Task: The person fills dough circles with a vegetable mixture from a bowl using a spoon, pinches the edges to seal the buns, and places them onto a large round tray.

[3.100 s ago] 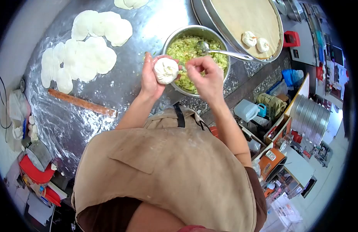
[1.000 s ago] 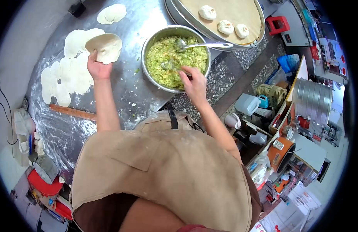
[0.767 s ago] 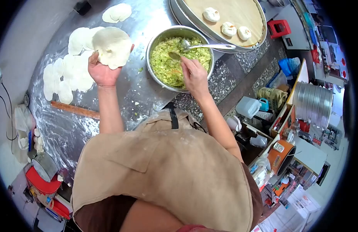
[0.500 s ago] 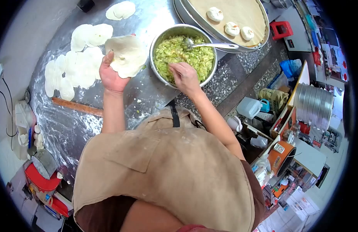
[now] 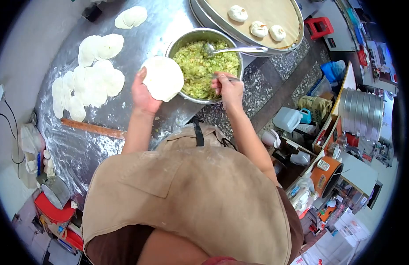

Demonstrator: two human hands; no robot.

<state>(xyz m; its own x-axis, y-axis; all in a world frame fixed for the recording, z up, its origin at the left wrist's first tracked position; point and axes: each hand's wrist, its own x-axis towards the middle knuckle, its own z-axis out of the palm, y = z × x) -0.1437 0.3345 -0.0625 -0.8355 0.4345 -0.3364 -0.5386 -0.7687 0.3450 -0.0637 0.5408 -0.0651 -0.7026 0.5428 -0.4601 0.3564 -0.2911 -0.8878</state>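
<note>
My left hand [image 5: 145, 95] holds a round, flat dough wrapper [image 5: 164, 78], with the thumb at its edge and the fingers hidden underneath. The wrapper is beside the left rim of a metal bowl [image 5: 241, 66] of chopped green filling [image 5: 196, 66]. Over the bowl's right side, my right hand [image 5: 231, 92] is closed around a thin metal utensil [image 5: 232, 79]; its working end is too small to make out. A large metal spoon [image 5: 240, 49] rests in the filling, its handle lying across the far right rim.
Flat dough rounds [image 5: 92, 84] overlap on the floured metal table [image 5: 94, 143], with a wooden rolling pin [image 5: 93, 127] nearer me. Beyond the bowl, a round lined tray [image 5: 268, 13] bears three filled buns [image 5: 259, 29]. Shelves and containers stand at right.
My left hand has brought the wrapper right, towards the bowl, and it now lies flatter. The thin metal utensil now shows in my right hand, which has shifted right over the bowl.
</note>
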